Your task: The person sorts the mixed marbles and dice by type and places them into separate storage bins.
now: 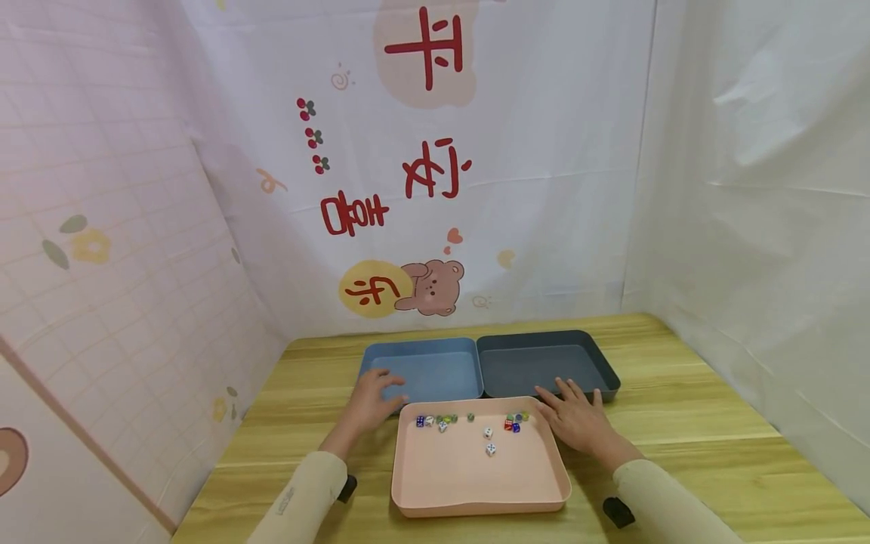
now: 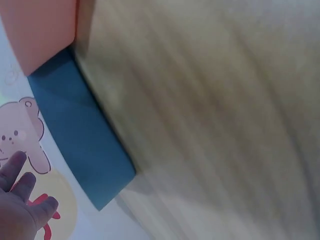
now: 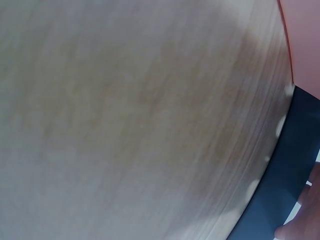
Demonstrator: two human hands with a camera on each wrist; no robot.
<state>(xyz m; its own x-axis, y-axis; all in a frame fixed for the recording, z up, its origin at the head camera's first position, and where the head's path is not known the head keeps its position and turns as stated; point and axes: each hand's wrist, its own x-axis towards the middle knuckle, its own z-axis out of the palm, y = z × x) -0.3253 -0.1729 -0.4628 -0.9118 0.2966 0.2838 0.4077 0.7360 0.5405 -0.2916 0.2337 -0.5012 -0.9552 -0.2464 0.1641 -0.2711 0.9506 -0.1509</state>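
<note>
A pink tray (image 1: 476, 476) lies nearest the person, holding several dice and small greenish glass-like pieces toward its far side. Two white dice, one a white die (image 1: 491, 449), lie around its middle; a red die (image 1: 507, 425) and a blue die (image 1: 516, 428) sit at the right. The left hand (image 1: 370, 400) hovers by the tray's far left corner and the blue tray (image 1: 421, 372), fingers parted and relaxed, holding nothing. At the far right corner, the right hand (image 1: 578, 419) spreads its fingers near the dark tray (image 1: 544, 366), also holding nothing.
The blue and dark trays stand side by side behind the pink one on a wood-patterned table (image 1: 680, 393). A printed white cloth (image 1: 544, 227) hangs behind the table, with more cloth at both sides.
</note>
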